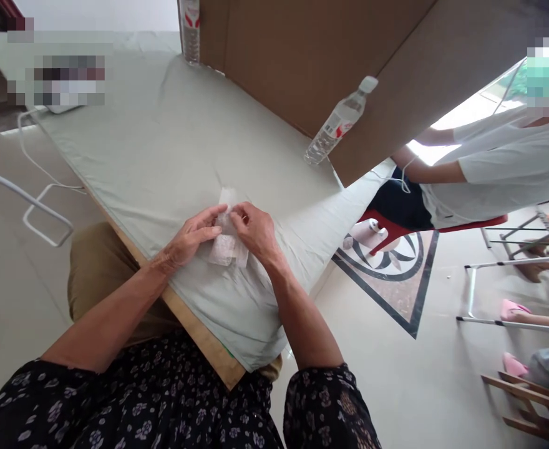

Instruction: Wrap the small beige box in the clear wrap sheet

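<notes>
A small white, thin, translucent piece of fabric or paper (226, 248) lies on the pale green cloth (162, 143) that covers the table, near its front edge. My left hand (193, 237) rests on the piece's left side, fingers stretched over it and pressing it flat. My right hand (254, 229) sits on its right side, thumb and fingertips pinched together on the piece's upper edge. The two hands almost touch above the piece.
A clear plastic water bottle (337, 123) stands by a large brown cardboard panel (330, 68); a second bottle (189, 30) stands at the far edge. A white cable (31, 159) hangs off the left side. Another person in a white shirt (503, 168) sits on a red chair at right.
</notes>
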The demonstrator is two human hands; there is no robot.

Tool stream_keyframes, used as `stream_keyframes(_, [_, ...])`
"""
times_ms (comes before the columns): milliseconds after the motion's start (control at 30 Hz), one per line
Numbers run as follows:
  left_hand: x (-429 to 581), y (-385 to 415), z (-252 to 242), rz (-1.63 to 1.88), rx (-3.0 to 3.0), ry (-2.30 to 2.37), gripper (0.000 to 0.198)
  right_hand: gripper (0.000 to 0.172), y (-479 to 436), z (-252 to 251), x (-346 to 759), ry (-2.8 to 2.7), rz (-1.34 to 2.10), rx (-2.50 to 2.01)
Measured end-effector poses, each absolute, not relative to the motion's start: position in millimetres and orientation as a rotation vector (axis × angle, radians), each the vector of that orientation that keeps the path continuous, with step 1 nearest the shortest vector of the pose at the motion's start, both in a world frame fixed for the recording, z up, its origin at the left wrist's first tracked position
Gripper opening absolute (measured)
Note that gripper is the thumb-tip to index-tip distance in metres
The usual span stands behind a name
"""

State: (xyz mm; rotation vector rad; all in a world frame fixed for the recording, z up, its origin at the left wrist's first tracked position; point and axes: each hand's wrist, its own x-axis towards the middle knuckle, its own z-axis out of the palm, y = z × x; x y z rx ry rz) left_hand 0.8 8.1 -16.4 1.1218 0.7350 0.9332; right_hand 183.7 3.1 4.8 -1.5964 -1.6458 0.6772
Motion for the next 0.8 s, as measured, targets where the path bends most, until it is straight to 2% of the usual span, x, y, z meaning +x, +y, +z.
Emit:
stream_keyframes(233, [1.1,16.8,-8.6,1.029,1.093,0.97,0.053,0.028,9.6,-14.5,208.5,-0.972,0.983,-1.247])
stream_keyframes(367, [0.1,17.2,6.2,0.973,1.529,1.323,0.043,0.037,6.6,-16.2,209.8,-0.961,1.042,-1.214])
stream_keyframes(500, [11.8,17.5,13.2,0.85,1.911,1.58,0.046,0.047,4.8,-12.4,204.2,-0.974,1.143,-1.158])
stream_keyframes(700, [18.9,29.1,14.9,0.642,1.982,1.676,0.025,0.039,1.6,-12.1,207.7,-0.927,1.05,-1.153])
stream_keyframes(800, [4.4,30.8,24.3,0.662,1.9,1.644,0.017,0.036,1.5,-13.9,213.3,-0.872,1.02,-1.188])
